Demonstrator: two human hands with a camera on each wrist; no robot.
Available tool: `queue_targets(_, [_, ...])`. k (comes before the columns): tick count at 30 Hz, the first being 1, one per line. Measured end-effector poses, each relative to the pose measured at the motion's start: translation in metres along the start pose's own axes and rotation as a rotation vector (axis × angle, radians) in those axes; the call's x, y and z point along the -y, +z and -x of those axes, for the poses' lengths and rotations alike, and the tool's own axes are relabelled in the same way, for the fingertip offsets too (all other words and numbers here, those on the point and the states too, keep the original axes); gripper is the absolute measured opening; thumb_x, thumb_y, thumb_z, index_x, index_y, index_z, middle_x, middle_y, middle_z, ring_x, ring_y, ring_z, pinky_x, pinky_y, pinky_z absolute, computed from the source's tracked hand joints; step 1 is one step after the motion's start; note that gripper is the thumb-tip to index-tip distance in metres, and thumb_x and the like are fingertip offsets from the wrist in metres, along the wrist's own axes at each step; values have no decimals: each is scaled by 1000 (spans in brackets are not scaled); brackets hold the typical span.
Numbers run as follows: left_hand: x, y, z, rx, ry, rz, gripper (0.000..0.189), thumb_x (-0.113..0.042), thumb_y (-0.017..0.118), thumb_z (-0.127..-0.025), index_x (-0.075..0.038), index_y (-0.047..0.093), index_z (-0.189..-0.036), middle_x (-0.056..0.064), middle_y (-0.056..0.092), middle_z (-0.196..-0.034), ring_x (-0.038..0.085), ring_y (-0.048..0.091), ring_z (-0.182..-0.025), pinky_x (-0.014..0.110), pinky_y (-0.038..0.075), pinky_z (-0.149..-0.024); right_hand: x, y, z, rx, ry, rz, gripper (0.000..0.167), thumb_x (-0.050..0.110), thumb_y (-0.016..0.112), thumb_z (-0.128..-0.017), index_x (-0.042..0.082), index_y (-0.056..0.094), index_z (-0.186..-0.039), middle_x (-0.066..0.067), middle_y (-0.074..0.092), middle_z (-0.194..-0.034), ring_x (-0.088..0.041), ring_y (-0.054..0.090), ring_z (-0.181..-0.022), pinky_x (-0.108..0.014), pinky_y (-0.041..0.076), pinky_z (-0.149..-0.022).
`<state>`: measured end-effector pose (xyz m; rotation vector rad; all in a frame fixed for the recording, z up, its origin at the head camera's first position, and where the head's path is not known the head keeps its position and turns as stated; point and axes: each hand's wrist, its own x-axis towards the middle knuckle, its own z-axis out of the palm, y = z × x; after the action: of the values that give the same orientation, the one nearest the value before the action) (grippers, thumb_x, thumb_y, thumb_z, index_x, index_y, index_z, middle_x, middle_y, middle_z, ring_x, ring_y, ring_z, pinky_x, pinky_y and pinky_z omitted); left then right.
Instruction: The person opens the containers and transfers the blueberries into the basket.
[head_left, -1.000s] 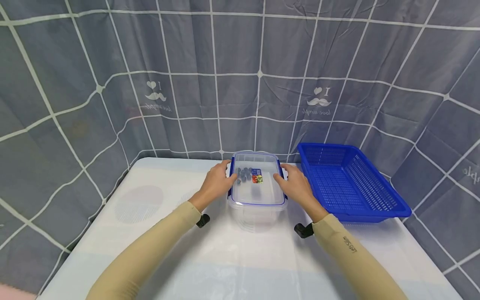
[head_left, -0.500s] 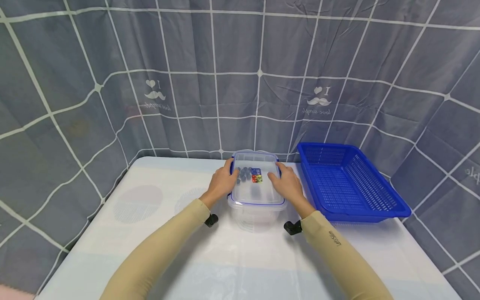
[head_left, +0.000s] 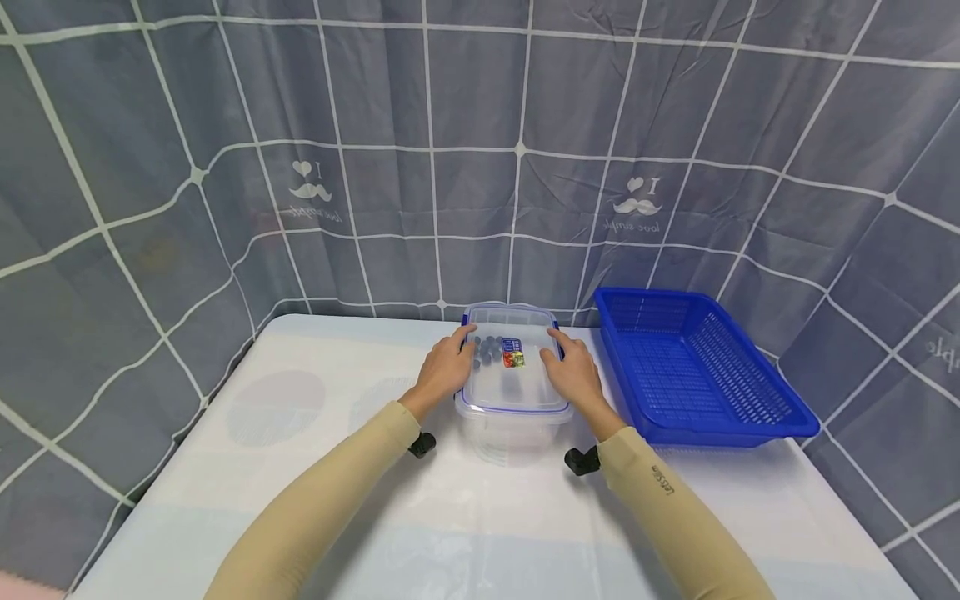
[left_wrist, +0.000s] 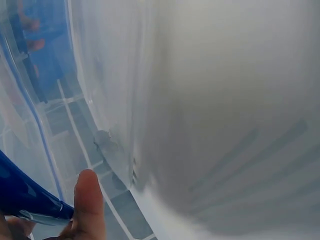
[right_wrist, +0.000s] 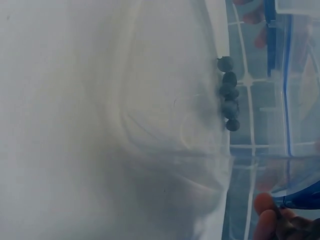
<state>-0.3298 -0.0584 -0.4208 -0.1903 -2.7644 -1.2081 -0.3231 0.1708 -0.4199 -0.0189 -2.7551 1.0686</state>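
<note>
A clear plastic food container (head_left: 517, 429) stands on the table with its blue-edged lid (head_left: 517, 387) on top. Dark round berries (head_left: 489, 350) show through it; in the right wrist view, several berries (right_wrist: 229, 95) are seen through the wall. My left hand (head_left: 441, 373) grips the left side, thumb over the lid's edge. A blue side clip (left_wrist: 27, 192) sticks outward there, with a fingertip (left_wrist: 90, 200) beside it. On the right side, my right hand (head_left: 576, 375) holds the edge, its fingers (right_wrist: 265, 220) curled below another blue clip (right_wrist: 302, 197).
To the right stands a blue plastic basket (head_left: 678, 354) with perforated walls, close to my right forearm. A white patterned cloth covers the table (head_left: 300, 467). Behind and at both sides hangs a grey checked curtain (head_left: 472, 192).
Both forearms have drawn inward, and my right hand has shifted slightly left along the container's edge. The container and basket stay where they were.
</note>
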Motion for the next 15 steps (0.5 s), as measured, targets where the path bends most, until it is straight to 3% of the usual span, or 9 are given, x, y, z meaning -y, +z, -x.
queue_targets(7, [5, 2, 2, -61, 40, -7, 45, -23, 34, -108, -18, 49, -150, 17, 65, -131, 35, 64, -109, 49, 50, -89, -2, 2, 0, -2, -11, -26, 53, 36, 49, -101, 21, 47, -152, -22, 52, -138, -43, 53, -124, -58, 42, -101])
queue_targets(10, [5, 1, 2, -80, 49, -15, 46, -20, 34, -107, -16, 49, -150, 18, 64, -133, 33, 65, -92, 45, 50, -78, -2, 2, 0, -4, -15, -40, 53, 36, 50, -101, 21, 48, -152, -21, 51, -138, -43, 52, -125, -58, 42, -103])
queue_targets(15, [3, -1, 3, -83, 61, -15, 46, -16, 33, -107, -14, 49, -150, 19, 66, -130, 27, 55, -64, 38, 43, -61, -5, 3, 0, -12, -32, -57, 52, 35, 51, -101, 20, 49, -151, -21, 51, -140, -42, 51, -128, -58, 40, -105])
